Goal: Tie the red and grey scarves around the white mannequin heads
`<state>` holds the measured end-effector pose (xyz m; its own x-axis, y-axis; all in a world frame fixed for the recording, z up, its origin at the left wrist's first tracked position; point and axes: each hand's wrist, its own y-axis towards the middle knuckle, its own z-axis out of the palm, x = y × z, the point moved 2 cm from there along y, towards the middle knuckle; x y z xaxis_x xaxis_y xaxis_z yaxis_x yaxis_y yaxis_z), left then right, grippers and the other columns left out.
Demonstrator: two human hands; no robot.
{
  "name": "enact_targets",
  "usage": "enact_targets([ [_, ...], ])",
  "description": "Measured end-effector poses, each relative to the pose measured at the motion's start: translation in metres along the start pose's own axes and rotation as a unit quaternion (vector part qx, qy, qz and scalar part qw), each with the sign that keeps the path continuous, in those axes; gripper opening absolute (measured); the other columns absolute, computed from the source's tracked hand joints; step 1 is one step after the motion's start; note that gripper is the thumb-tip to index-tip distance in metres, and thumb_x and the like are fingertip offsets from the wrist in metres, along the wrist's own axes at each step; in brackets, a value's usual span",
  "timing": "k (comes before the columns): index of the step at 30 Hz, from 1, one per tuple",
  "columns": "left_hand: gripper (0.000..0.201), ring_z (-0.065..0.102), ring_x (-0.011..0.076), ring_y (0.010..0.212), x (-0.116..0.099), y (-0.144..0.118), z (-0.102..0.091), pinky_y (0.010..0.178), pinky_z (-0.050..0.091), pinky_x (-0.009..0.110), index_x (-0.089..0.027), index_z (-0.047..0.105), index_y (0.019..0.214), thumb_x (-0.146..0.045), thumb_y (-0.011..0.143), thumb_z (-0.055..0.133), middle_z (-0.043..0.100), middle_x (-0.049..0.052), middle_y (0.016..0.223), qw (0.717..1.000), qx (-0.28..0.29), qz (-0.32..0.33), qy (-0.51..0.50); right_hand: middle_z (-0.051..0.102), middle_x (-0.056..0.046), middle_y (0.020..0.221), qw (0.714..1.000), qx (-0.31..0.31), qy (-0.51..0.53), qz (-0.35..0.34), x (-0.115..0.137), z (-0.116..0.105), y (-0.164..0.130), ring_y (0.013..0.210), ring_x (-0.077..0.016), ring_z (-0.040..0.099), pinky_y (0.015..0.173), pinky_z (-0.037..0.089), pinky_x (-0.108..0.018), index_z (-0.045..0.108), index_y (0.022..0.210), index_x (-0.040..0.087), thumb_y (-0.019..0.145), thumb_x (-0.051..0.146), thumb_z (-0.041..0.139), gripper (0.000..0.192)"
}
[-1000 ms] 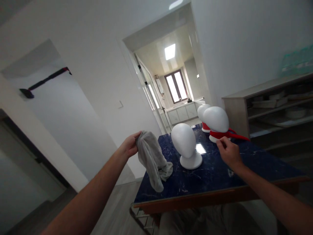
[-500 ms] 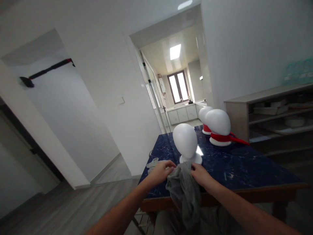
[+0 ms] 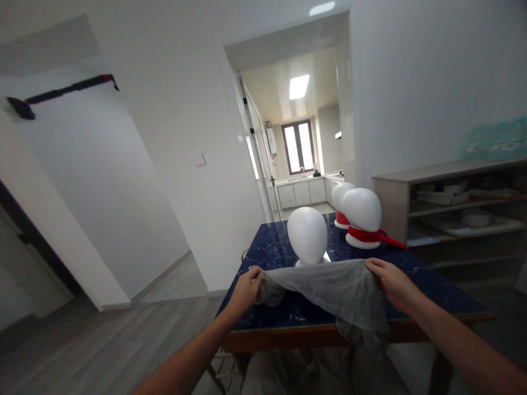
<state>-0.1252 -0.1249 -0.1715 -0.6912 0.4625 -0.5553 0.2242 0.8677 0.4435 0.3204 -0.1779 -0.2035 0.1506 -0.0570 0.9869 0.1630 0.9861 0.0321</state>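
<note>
A thin grey scarf point(image 3: 329, 285) is stretched between my two hands above the front of the table. My left hand point(image 3: 247, 288) pinches one end of its upper edge, and my right hand point(image 3: 387, 277) grips the other; the cloth hangs lowest near the right hand, past the table edge. Just behind the scarf stands a white mannequin head point(image 3: 307, 235), its base partly hidden by the cloth. Farther right is a second white head point(image 3: 362, 209) with a red scarf point(image 3: 364, 235) around its neck. Partly behind it, a third head point(image 3: 341, 193) also wears red cloth.
The heads stand on a dark blue marbled table point(image 3: 428, 291) with a wooden edge. A shelf unit point(image 3: 391, 203) stands to the right, with bottles point(image 3: 498, 140) on top. Beyond the table, a doorway leads to a kitchen with a window point(image 3: 298, 147).
My hands have moved apart, the left going left and the right going right. The scarf, bunched between them before, is now spread wide. The view has shifted slightly.
</note>
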Motion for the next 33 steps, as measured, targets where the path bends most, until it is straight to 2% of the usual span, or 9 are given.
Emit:
enact_targets([
  [4, 0.023, 0.059, 0.0209, 0.076, -0.012, 0.020, -0.019, 0.070, 0.043, 0.029, -0.023, 0.062, 0.082, -0.042, 0.092, 0.052, 0.063, -0.001, 0.075, 0.993, -0.068, -0.036, -0.086, 0.073, -0.004, 0.083, 0.992, -0.029, -0.089, -0.090, 0.022, -0.014, 0.008, 0.078, -0.0230, 0.066, 0.069, 0.048, -0.030, 0.070, 0.085, 0.020, 0.078, 0.063, 0.074, 0.044],
  [8, 0.027, 0.057, 0.0195, 0.072, -0.034, 0.031, -0.028, 0.067, 0.043, 0.027, -0.022, 0.060, 0.084, -0.049, 0.089, 0.057, 0.063, -0.001, 0.075, 0.974, -0.086, -0.068, -0.200, 0.070, -0.003, 0.078, 0.957, -0.028, -0.227, -0.180, 0.029, -0.003, 0.017, 0.078, -0.0228, 0.063, 0.069, 0.044, -0.030, 0.068, 0.080, 0.020, 0.086, 0.063, 0.063, 0.044],
  [14, 0.029, 0.060, 0.0176, 0.069, -0.077, 0.035, -0.052, 0.064, 0.047, 0.025, -0.023, 0.057, 0.090, -0.050, 0.087, 0.065, 0.065, -0.002, 0.076, 0.939, -0.042, -0.110, -0.324, 0.070, -0.001, 0.077, 0.916, 0.064, -0.332, -0.216, 0.023, 0.026, 0.008, 0.076, -0.0215, 0.062, 0.068, 0.040, -0.030, 0.069, 0.081, 0.021, 0.099, 0.059, 0.052, 0.045],
  [18, 0.029, 0.059, 0.0160, 0.065, -0.102, 0.040, -0.069, 0.062, 0.046, 0.024, -0.022, 0.059, 0.089, -0.048, 0.085, 0.069, 0.064, -0.003, 0.072, 0.939, 0.009, -0.108, -0.327, 0.076, -0.005, 0.089, 0.891, 0.137, -0.391, -0.186, 0.017, 0.040, -0.006, 0.089, -0.0268, 0.067, 0.083, 0.045, -0.034, 0.076, 0.086, 0.023, 0.093, 0.063, 0.063, 0.042],
  [21, 0.026, 0.060, 0.0165, 0.065, -0.121, 0.043, -0.069, 0.062, 0.046, 0.025, -0.022, 0.060, 0.089, -0.046, 0.085, 0.068, 0.065, -0.003, 0.073, 0.948, 0.047, -0.095, -0.299, 0.076, -0.011, 0.117, 0.886, 0.131, -0.406, -0.183, 0.009, 0.064, -0.024, 0.111, -0.0324, 0.067, 0.098, 0.045, -0.038, 0.079, 0.114, 0.024, 0.087, 0.064, 0.072, 0.049],
  [25, 0.022, 0.060, 0.0171, 0.068, -0.146, 0.042, -0.062, 0.062, 0.043, 0.025, -0.022, 0.062, 0.089, -0.043, 0.087, 0.065, 0.066, -0.002, 0.074, 0.965, 0.075, -0.053, -0.245, 0.067, -0.014, 0.142, 0.888, 0.146, -0.369, -0.231, -0.012, 0.120, -0.050, 0.125, -0.0351, 0.063, 0.106, 0.044, -0.041, 0.060, 0.149, 0.024, 0.077, 0.053, 0.085, 0.082],
  [27, 0.021, 0.058, 0.0169, 0.067, -0.149, 0.041, -0.062, 0.062, 0.041, 0.026, -0.021, 0.062, 0.089, -0.042, 0.087, 0.062, 0.065, -0.002, 0.073, 0.971, 0.074, -0.038, -0.222, 0.074, -0.013, 0.127, 0.896, 0.132, -0.359, -0.227, -0.023, 0.139, -0.051, 0.115, -0.0348, 0.068, 0.098, 0.045, -0.039, 0.069, 0.135, 0.023, 0.077, 0.041, 0.083, 0.062],
  [30, 0.021, 0.056, 0.0169, 0.066, -0.138, 0.040, -0.071, 0.062, 0.040, 0.026, -0.021, 0.063, 0.087, -0.042, 0.087, 0.061, 0.063, -0.002, 0.072, 0.981, 0.046, -0.043, -0.186, 0.078, -0.011, 0.099, 0.918, 0.086, -0.337, -0.193, -0.025, 0.138, -0.031, 0.096, -0.0315, 0.071, 0.084, 0.045, -0.036, 0.076, 0.093, 0.022, 0.084, 0.031, 0.066, 0.016],
  [33, 0.024, 0.053, 0.0164, 0.066, -0.118, 0.042, -0.086, 0.062, 0.039, 0.025, -0.021, 0.063, 0.083, -0.045, 0.086, 0.062, 0.061, -0.003, 0.070, 0.987, 0.006, -0.057, -0.153, 0.075, -0.009, 0.085, 0.950, 0.069, -0.251, -0.174, -0.006, 0.116, -0.006, 0.086, -0.0276, 0.068, 0.078, 0.046, -0.035, 0.070, 0.078, 0.021, 0.086, 0.037, 0.057, 0.022],
])
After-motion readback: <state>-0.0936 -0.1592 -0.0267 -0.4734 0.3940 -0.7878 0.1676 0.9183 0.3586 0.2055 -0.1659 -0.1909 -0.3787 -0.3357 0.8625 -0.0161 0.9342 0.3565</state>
